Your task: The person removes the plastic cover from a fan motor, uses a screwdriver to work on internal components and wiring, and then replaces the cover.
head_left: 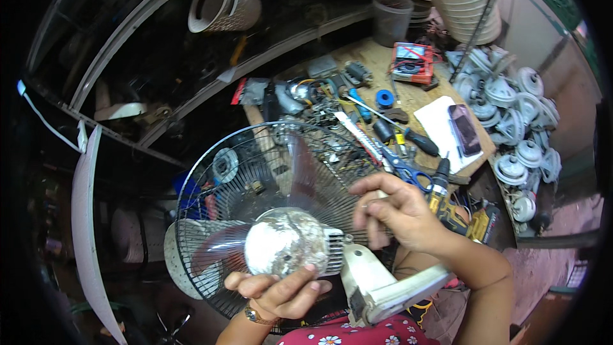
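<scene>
Nearest the camera, at lower centre, the left hand (284,297) is gripping the fan (306,233) by its housing (268,243), while the right hand (407,217), fingers curled, is hovering near the neck (365,269), and whether it is holding anything small I cannot tell. Housing, neck, guard (341,199) and blades (220,249) are sitting together, so assembly is looking mostly done, though what is left is not showing. Beyond, a screwdriver (421,142) is lying on the bench (378,61), right of centre.

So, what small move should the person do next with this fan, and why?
Perhaps bring the right hand to the pale bracket and steady it: only the left hand holds the motor housing, no fingers grip the bracket, and the right hand is raised close by.
</scene>
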Tool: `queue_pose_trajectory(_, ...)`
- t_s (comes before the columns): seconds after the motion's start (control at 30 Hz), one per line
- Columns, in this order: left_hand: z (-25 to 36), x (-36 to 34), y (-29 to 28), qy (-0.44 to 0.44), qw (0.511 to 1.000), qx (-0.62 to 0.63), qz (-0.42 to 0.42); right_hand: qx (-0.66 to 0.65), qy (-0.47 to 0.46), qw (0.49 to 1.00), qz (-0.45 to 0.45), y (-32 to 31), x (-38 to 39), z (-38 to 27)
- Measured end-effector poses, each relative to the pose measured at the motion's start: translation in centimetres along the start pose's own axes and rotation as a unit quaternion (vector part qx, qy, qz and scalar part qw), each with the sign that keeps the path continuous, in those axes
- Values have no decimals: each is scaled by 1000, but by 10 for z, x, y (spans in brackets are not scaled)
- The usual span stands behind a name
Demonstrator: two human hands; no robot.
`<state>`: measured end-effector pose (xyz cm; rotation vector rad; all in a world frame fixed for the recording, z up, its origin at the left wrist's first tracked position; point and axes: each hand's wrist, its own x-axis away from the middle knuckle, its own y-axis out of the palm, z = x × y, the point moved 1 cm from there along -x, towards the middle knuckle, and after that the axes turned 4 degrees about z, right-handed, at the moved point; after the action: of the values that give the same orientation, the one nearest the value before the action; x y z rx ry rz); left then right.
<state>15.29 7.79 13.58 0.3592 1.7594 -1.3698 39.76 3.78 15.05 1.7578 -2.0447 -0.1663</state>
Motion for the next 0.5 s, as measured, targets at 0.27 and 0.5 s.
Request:
queue_pose_trajectory(0.27,-11,23,15,-80,993,73,45,244,-320,910,-103,33,4,-9)
queue_pose_trajectory(0.5,-9,9,16,-38,994,88,53,124,-166,969,-137,54,3,6)
